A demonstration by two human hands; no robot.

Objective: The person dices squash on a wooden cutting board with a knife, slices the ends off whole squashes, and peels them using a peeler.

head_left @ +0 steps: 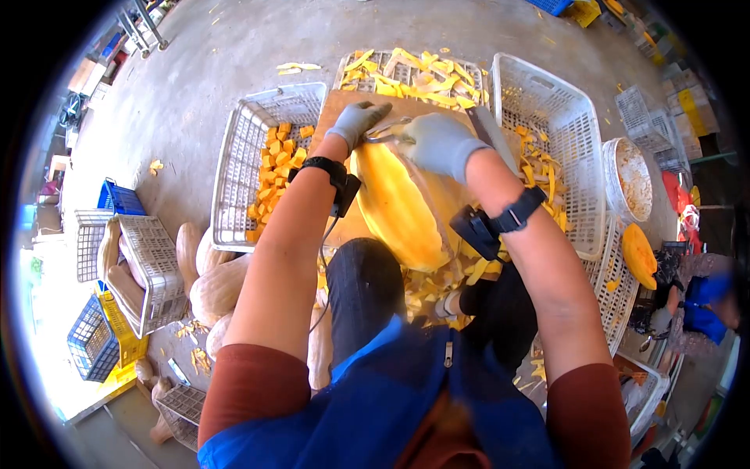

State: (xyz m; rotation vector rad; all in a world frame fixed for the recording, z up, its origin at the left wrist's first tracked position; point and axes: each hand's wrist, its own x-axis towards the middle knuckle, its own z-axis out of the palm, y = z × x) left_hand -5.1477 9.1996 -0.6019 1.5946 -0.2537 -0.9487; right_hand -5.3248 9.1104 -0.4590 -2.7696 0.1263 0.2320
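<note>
A large, partly peeled pumpkin (402, 207) leans between my knees and the wooden board (336, 105), its orange flesh bare on the left and some pale skin along the right. My left hand (361, 123), in a grey glove, rests at the pumpkin's far end with its fingers bent. In my gloved right hand (441, 144) is a peeler (383, 139), held against the top of the pumpkin. A wide knife (492, 133) lies on the board just right of my right hand.
A crate (226, 184) with orange cubes stands left, another crate (574, 102) with peelings right. Peel strips (430, 78) lie beyond the board. Whole pumpkins (219, 289) are at lower left. A white bucket (629, 180) and another person (703, 309) are at the right.
</note>
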